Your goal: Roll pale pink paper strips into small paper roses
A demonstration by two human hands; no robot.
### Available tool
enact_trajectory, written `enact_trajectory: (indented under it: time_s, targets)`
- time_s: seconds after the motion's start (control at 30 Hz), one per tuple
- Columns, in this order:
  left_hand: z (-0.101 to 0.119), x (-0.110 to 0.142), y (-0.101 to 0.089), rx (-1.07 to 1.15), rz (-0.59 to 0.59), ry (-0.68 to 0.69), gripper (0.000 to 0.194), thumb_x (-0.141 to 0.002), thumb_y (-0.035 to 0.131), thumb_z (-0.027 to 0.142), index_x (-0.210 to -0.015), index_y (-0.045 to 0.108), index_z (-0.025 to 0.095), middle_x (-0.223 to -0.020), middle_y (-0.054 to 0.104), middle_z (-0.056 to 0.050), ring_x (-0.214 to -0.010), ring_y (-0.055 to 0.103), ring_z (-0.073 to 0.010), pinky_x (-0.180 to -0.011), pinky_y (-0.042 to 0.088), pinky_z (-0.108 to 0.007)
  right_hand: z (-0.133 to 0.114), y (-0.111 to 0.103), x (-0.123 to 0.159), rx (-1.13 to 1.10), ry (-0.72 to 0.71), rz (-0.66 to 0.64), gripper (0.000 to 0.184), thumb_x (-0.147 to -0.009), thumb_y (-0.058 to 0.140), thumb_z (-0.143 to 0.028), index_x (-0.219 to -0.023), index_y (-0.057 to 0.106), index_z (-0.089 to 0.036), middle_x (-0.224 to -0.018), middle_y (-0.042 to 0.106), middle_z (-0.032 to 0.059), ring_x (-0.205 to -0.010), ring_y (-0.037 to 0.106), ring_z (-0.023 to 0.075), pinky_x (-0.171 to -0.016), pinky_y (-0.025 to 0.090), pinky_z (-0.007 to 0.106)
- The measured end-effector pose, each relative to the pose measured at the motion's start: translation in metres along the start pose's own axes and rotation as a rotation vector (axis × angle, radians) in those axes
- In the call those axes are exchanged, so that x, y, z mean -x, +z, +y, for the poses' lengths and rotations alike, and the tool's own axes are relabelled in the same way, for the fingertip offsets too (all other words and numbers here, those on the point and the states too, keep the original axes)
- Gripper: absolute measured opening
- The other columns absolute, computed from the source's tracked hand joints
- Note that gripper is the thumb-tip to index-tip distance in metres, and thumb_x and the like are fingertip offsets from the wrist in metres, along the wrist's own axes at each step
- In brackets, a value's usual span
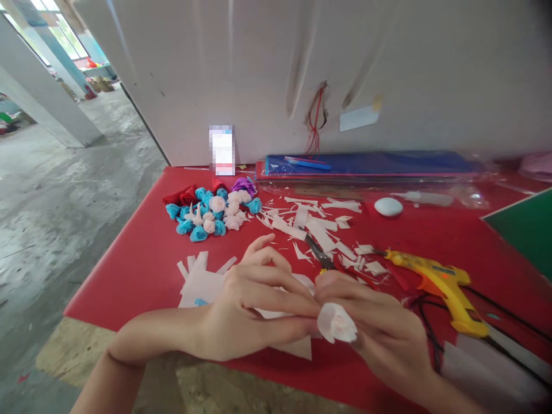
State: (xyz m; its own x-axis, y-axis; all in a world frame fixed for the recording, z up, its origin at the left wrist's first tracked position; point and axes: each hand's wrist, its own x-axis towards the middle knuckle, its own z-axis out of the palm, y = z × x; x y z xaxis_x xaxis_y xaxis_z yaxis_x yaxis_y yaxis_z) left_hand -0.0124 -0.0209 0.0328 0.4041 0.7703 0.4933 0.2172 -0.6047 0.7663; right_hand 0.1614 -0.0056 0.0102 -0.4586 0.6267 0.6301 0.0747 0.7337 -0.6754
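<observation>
And there's the white paper rose [337, 323], right between your hands, your left hand [263, 307] pinching its near-side edge with the fingertips, your right hand [382, 325] closed round its other side, fingers curled! Just beyond the rose, dark-bladed scissors [319, 251] lie among pale paper scraps [321, 233]; right of the rose, the yellow glue gun [444, 284]; farther off, beyond and left of the rose, a cluster of coloured paper flowers [211, 210] on the red tabletop [125, 253]
</observation>
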Motion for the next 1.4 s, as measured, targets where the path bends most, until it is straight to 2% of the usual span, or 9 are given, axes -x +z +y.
enact_trajectory:
  time_s: [0.23,0.43,0.6,0.77,1.0,1.17,1.3,1.4]
  targets:
    - [-0.001,0.001,0.000,-0.030,0.029,0.018,0.014,-0.079,0.057,0.025,-0.069,0.066,0.021,-0.070,0.069,-0.002,-0.066,0.050,-0.0154,-0.088,0.034,-0.043,0.001,0.002,0.002,-0.047,0.025,-0.013,0.014,-0.086,0.048,-0.024,-0.076,0.057,-0.022,-0.065,0.058,0.0012,-0.059,0.057,0.0124,-0.055,0.050,0.022]
    - [-0.003,0.001,0.001,-0.037,0.028,0.032,0.015,-0.079,0.057,0.024,-0.069,0.065,0.017,-0.069,0.068,-0.003,-0.067,0.050,-0.0143,-0.091,0.031,-0.042,-0.001,0.003,0.005,-0.075,0.049,-0.014,0.012,-0.084,0.050,-0.017,-0.076,0.057,-0.022,-0.067,0.059,0.0012,-0.060,0.057,0.0120,-0.056,0.050,0.021]
    - [-0.008,0.001,0.006,-0.042,0.093,0.092,0.013,-0.076,0.061,0.025,-0.069,0.064,0.014,-0.069,0.067,-0.003,-0.065,0.049,-0.0126,-0.088,0.033,-0.041,-0.007,0.004,0.006,-0.088,0.109,0.010,0.016,-0.080,0.051,-0.009,-0.074,0.058,-0.021,-0.065,0.059,0.0013,-0.059,0.055,0.0122,-0.053,0.048,0.022]
    - [-0.010,0.000,0.010,-0.014,0.133,0.085,0.016,-0.076,0.062,0.025,-0.065,0.063,0.013,-0.065,0.066,-0.003,-0.063,0.049,-0.0112,-0.088,0.034,-0.040,-0.011,0.005,0.008,-0.037,0.121,0.027,0.018,-0.076,0.051,-0.004,-0.076,0.059,-0.020,-0.065,0.061,0.0020,-0.057,0.055,0.0127,-0.052,0.049,0.023]
    - [-0.014,0.000,0.013,0.047,0.167,0.088,0.015,-0.076,0.061,0.025,-0.066,0.060,0.014,-0.066,0.066,-0.003,-0.063,0.048,-0.0111,-0.080,0.038,-0.038,-0.013,0.008,0.004,0.011,0.136,0.084,0.018,-0.075,0.051,-0.005,-0.072,0.058,-0.021,-0.060,0.060,0.0001,-0.053,0.054,0.0112,-0.051,0.048,0.020]
    - [-0.018,0.001,0.016,0.085,0.239,0.104,0.013,-0.074,0.062,0.022,-0.065,0.058,0.014,-0.062,0.063,-0.003,-0.061,0.045,-0.0107,-0.063,0.039,-0.029,-0.012,0.010,0.007,-0.022,0.169,0.068,0.018,-0.075,0.052,-0.006,-0.078,0.056,-0.023,-0.064,0.058,-0.0013,-0.056,0.054,0.0106,-0.053,0.048,0.019]
    - [-0.021,0.002,0.020,0.072,0.268,0.093,0.014,-0.073,0.063,0.022,-0.064,0.056,0.014,-0.060,0.061,-0.001,-0.058,0.045,-0.0091,-0.065,0.038,-0.030,-0.009,0.013,0.012,-0.027,0.183,0.101,0.023,-0.071,0.056,-0.008,-0.088,0.056,-0.024,-0.068,0.058,-0.0007,-0.061,0.056,0.0123,-0.053,0.049,0.019]
    - [-0.022,0.003,0.023,0.078,0.263,0.077,0.011,-0.072,0.063,0.019,-0.065,0.056,0.014,-0.060,0.060,0.000,-0.058,0.047,-0.0089,-0.065,0.037,-0.030,-0.010,0.016,0.011,0.015,0.188,0.160,0.017,-0.073,0.057,-0.009,-0.081,0.057,-0.023,-0.065,0.059,-0.0012,-0.060,0.058,0.0116,-0.055,0.049,0.018]
